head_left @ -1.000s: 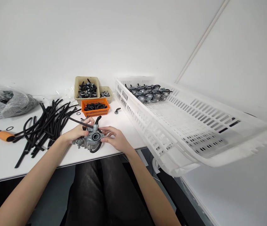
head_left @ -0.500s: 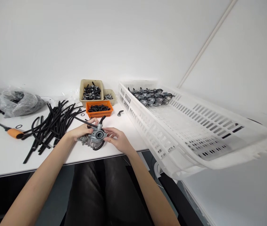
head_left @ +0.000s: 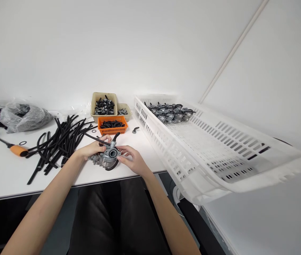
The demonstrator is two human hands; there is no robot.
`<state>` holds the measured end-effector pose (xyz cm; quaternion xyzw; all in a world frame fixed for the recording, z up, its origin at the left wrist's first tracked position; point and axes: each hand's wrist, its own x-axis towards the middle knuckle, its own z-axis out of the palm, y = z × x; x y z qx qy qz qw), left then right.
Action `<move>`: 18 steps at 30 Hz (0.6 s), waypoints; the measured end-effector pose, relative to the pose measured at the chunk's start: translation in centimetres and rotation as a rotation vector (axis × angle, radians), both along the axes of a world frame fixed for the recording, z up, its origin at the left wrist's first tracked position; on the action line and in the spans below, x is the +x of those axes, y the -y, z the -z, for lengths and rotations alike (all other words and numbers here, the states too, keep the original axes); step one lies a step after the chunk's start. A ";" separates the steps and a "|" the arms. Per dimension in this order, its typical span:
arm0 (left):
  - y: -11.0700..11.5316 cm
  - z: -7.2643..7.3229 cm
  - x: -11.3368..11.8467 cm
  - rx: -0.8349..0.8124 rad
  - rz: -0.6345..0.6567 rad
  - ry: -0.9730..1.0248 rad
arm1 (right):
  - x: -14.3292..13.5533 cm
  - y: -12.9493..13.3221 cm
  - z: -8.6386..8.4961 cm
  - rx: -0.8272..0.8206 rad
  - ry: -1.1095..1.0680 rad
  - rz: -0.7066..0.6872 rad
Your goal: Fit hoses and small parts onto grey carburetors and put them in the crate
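One carburetor (head_left: 107, 158), near side of the orange basket (head_left: 113, 131): left hand (head_left: 92, 148) clamped on its body, right hand (head_left: 132, 160) pinching its flange. It sits between them, long axis roughly parallel to the basket's long side; both touching, neither nearer.

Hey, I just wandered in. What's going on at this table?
A person is holding a carburetor near the front edge of the white table. The left hand grips its body; the right hand holds the side with the round opening. Similar carburetors sit together at the far end of the white crate. Black hoses lie heaped to the left.
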<state>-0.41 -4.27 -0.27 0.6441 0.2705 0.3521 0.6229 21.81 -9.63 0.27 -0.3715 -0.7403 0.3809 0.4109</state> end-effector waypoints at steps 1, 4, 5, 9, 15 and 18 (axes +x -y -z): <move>0.1 -0.1 0.1 -0.001 -0.001 0.001 | 0.0 0.0 -0.1 0.003 0.009 0.000; 0.4 -0.5 0.2 -0.016 -0.001 0.007 | -0.1 0.2 -0.2 0.008 0.033 0.006; 0.5 -0.6 0.2 -0.022 -0.001 0.010 | -0.2 0.2 -0.2 0.006 0.037 0.007; 0.6 -0.6 0.3 -0.035 -0.019 0.019 | -0.3 0.2 -0.2 0.005 0.042 -0.010; 0.4 -0.2 0.1 -0.054 -0.019 0.007 | -0.3 0.2 -0.3 -0.068 0.018 -0.058; 0.3 -0.1 0.0 -0.044 -0.035 0.007 | -0.3 0.2 -0.4 -0.097 0.011 -0.075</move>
